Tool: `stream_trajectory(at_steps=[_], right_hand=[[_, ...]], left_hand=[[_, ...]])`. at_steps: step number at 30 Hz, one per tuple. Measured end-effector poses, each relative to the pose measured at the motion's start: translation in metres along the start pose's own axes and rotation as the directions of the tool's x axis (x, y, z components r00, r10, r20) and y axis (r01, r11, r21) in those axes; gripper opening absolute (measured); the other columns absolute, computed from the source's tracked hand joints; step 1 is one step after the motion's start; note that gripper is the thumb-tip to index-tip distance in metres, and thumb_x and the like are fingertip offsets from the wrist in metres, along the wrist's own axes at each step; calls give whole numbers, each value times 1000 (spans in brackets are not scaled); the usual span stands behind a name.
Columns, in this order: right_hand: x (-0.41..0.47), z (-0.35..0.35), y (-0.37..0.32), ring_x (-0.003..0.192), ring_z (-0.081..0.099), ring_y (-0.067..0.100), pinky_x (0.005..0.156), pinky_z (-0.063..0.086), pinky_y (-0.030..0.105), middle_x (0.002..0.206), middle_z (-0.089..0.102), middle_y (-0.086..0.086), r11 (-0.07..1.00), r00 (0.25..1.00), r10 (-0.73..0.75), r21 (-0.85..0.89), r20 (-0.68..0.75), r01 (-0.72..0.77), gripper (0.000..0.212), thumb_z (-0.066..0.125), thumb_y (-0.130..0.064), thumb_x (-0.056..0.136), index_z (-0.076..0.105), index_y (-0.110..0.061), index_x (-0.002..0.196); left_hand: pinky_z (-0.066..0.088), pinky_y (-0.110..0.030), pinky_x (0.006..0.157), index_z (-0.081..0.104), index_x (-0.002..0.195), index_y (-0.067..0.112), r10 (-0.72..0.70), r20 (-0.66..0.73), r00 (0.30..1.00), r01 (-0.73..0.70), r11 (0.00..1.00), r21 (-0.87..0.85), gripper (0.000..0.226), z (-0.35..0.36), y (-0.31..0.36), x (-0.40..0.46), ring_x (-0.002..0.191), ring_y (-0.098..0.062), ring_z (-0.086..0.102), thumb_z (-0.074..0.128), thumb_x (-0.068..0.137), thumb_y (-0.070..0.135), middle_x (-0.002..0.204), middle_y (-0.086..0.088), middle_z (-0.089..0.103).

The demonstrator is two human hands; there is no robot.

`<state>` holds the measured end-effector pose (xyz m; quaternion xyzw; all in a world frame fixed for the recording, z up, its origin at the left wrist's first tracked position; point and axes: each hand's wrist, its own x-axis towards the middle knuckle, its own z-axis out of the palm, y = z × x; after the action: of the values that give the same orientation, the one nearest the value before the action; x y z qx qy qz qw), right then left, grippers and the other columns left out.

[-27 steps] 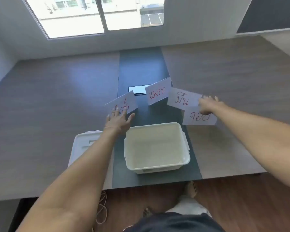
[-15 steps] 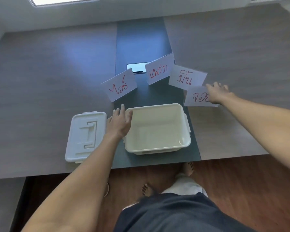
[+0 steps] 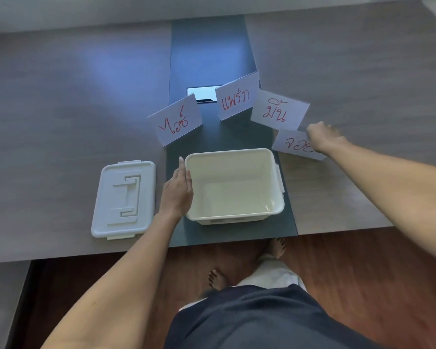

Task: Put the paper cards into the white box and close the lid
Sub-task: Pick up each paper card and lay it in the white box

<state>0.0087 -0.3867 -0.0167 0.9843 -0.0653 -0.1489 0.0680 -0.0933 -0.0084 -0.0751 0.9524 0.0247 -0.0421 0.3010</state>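
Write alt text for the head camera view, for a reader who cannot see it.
A person's right hand rests on the rightmost of four paper cards with red handwriting, while the left hand lies flat against the left wall of an open, empty white box. Its lid lies on the table to the left.

the box (image 3: 234,185) sits open near the table's (image 3: 61,109) front edge, its lid (image 3: 124,200) lying flat just to its left. between them, the left hand (image 3: 178,190) rests against the box's left wall. behind the box four cards fan out left to right: first card (image 3: 175,119), second card (image 3: 237,98), third card (image 3: 278,110), and nearest on the right the fourth card (image 3: 293,143), with the right hand (image 3: 324,137) on its right end.
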Motion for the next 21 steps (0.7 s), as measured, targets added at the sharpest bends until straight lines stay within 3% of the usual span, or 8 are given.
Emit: stream_trajectory(at_steps=[3,10,16,21], right_hand=[[-2,-4,-4,104,61,44,73,44,39,109,62,25,998,999,-14,53,-35,16,20,41,10,88,57,-2,93],[0,-40,-23,81,59,37,74,52,40,97,66,21,957,983,-25,281,-182,76,16,50,-3,91,61,-2,80],[-20,-86,-56,96,63,41,80,50,43,103,72,14,860,906,-62,438,-419,262,24,53,-25,97,73,-13,100],[-50,-99,-80,91,66,33,76,51,35,99,73,12,778,870,-193,470,-453,417,25,56,-22,98,75,-8,106]], left_hand=[[35,-45,107,13,158,16,-1,3,1000,1,1000,-13,54,1,3,5,129,-36,49,19,107,33,153,-6,39],[38,-47,102,11,158,18,-3,6,1000,3,1000,-29,54,2,7,17,122,-41,52,18,107,35,149,-6,43],[43,-42,89,7,159,23,-27,20,999,29,991,-133,55,7,8,19,112,-35,57,18,107,38,143,-2,46],[41,-37,91,5,159,22,-37,35,999,43,980,-194,56,8,10,23,118,-28,54,18,107,39,143,-2,44]])
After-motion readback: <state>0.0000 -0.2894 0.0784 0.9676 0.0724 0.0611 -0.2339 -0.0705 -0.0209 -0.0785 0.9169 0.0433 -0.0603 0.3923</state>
